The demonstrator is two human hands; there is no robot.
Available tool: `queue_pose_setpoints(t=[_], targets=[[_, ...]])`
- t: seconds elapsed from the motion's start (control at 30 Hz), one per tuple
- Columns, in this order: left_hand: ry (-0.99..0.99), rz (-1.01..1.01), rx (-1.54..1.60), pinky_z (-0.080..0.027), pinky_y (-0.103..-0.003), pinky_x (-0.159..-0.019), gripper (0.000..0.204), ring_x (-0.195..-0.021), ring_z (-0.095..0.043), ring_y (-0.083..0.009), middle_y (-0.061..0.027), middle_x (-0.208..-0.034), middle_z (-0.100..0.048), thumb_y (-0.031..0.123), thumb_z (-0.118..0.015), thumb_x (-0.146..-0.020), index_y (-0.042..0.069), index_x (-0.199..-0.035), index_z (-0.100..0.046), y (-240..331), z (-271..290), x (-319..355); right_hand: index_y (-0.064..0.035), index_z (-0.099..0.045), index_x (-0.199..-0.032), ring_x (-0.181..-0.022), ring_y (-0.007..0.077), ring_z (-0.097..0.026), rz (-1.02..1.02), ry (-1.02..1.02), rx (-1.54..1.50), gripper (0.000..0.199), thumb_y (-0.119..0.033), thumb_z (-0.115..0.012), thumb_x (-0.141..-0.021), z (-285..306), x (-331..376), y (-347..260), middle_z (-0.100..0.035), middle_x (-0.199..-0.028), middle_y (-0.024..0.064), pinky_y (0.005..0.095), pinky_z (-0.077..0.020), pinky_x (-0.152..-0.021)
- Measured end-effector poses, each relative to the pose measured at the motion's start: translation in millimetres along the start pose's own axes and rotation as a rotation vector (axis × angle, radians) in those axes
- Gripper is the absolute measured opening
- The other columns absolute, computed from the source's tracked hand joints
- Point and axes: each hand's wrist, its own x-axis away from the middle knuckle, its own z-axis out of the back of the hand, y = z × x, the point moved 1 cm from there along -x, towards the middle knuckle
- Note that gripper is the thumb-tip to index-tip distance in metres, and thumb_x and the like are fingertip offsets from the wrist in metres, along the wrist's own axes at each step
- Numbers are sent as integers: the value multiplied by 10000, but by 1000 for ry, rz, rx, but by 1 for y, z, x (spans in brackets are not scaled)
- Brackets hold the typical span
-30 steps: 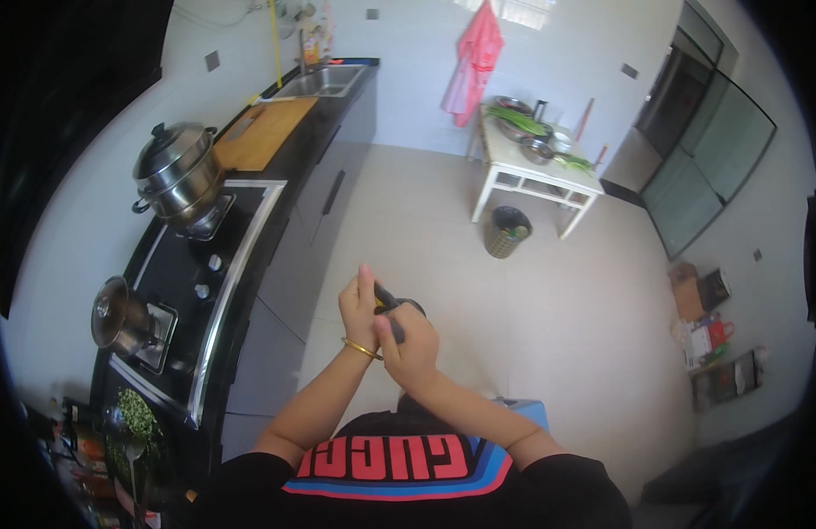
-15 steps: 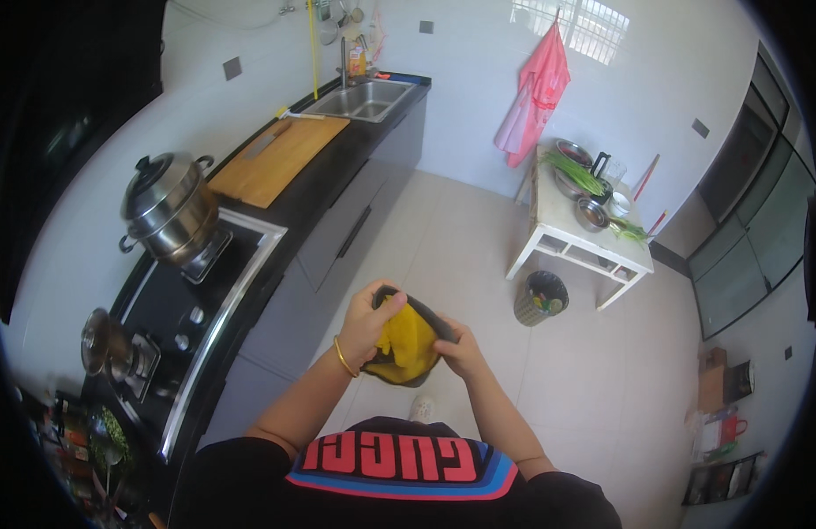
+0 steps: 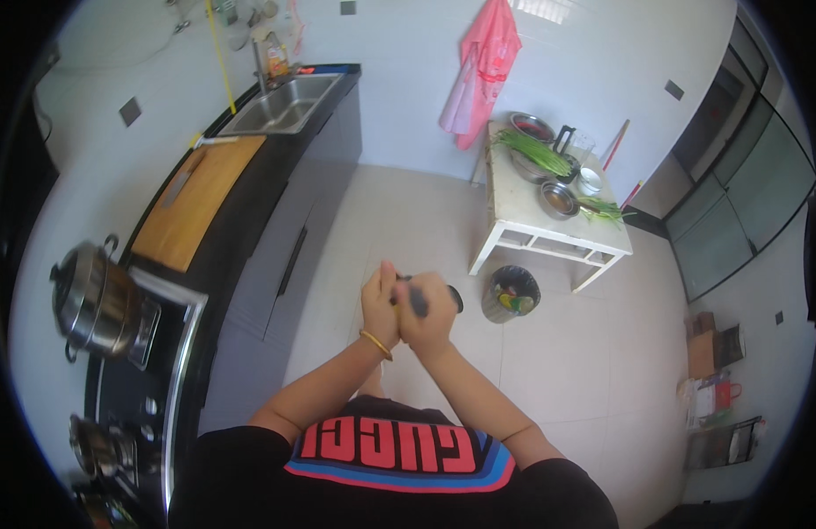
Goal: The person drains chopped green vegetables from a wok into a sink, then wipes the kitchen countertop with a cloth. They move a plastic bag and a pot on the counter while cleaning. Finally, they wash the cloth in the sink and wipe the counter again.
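Close together in front of my body, my left hand and my right hand squeeze a dark grey cloth with a yellow inner side. Most of it is hidden by my fingers and palms; a dark bit shows between the right fingers and another sticks out to their right. My right fingers curl round the bunched cloth. On the left hand, which presses against it from the other side, the fingers point upward. A gold bangle circles my left wrist.
At left runs a dark counter with a steel steamer pot, a cutting board with a knife, and a sink. At right, a white table bears bowls and green vegetables. A waste bin stands before it.
The cloth was spread between my hands, showing yellow; now it is bunched up and my hands are together. My view has shifted right, nearer the table and bin.
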Motion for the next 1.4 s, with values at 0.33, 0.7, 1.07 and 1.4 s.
queue_pose_setpoints(t=[0.33,0.7,1.07,1.4], targets=[[-134,103,4,-335,-238,-494,395,-553,-380,-64,17,-608,-453,313,-435,-930,53,-635,-469,-13,-21,-202,-29,-534,-720,-552,254,-509,56,-41,108,183,-123,-690,-714,-91,-122,102,-514,-661,119,330,-397,-519],[63,-28,111,-328,-225,-511,323,-565,-368,-59,22,-604,-435,225,-446,-910,35,-651,-469,7,4,-398,-28,-535,-728,-559,288,-530,-20,-107,171,177,-149,-663,-735,-235,-276,198,-533,-653,120,342,-419,-521],[231,-256,-278,-355,-250,-546,328,-597,-416,-70,4,-615,-471,223,-452,-897,27,-635,-474,-1,42,-544,-32,-552,-765,-638,300,-549,-240,-458,-106,124,-126,-631,-752,-363,-377,302,-553,-703,134,352,-439,-605],[480,-303,-45,-328,-227,-524,322,-598,-395,-44,38,-620,-468,241,-485,-899,31,-658,-519,-27,21,-734,-27,-510,-727,-612,272,-516,8,-496,-316,152,-98,-639,-763,-477,-508,412,-519,-694,128,333,-391,-546]])
